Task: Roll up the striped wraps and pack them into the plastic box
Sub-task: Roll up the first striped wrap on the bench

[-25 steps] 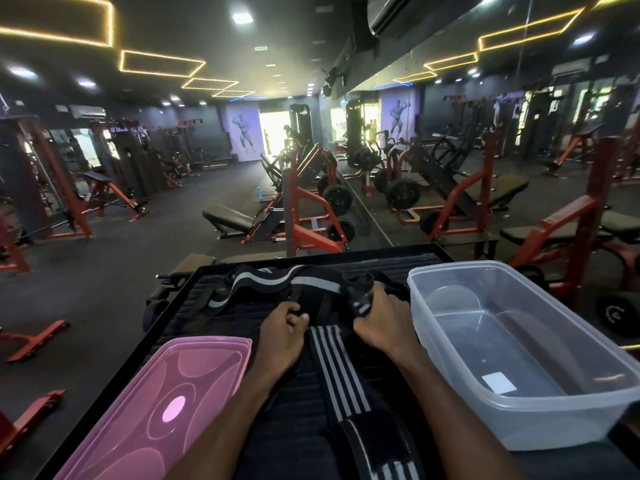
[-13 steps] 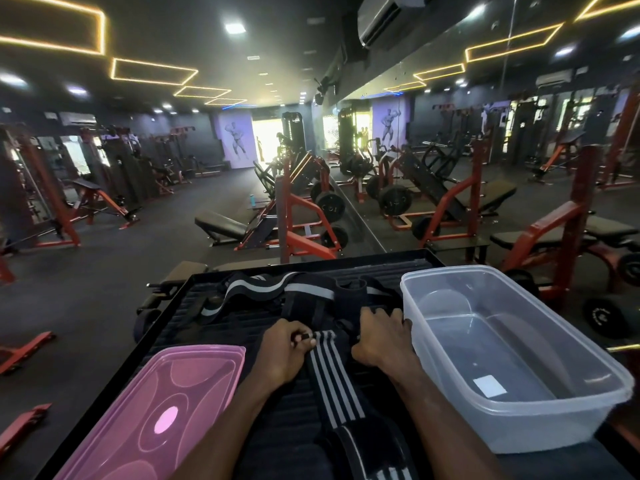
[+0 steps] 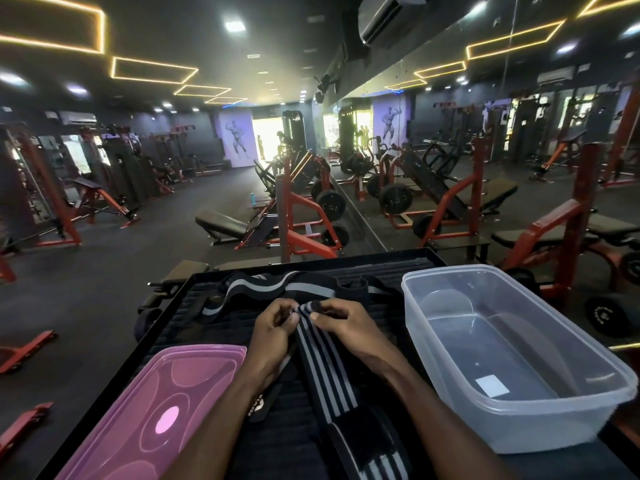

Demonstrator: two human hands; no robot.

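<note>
A black wrap with thin white stripes [image 3: 325, 368] lies lengthwise on the black ribbed platform [image 3: 194, 317], running from my body toward the far edge. My left hand [image 3: 273, 327] and my right hand [image 3: 346, 323] both pinch its far end, which is curled over into a small fold between my fingertips. A second black wrap with a broad grey stripe [image 3: 263, 289] lies crumpled across the far part of the platform. The clear plastic box [image 3: 512, 403] stands at the right with no wrap inside.
A pink translucent lid [image 3: 152, 410] lies at the near left of the platform. Beyond the platform's far edge is dark gym floor with red and black weight machines and benches, and a mirrored wall on the right.
Both hands have drawn closer together and toward me on the striped wrap's far end. The end, flat before, is now folded over between my fingertips.
</note>
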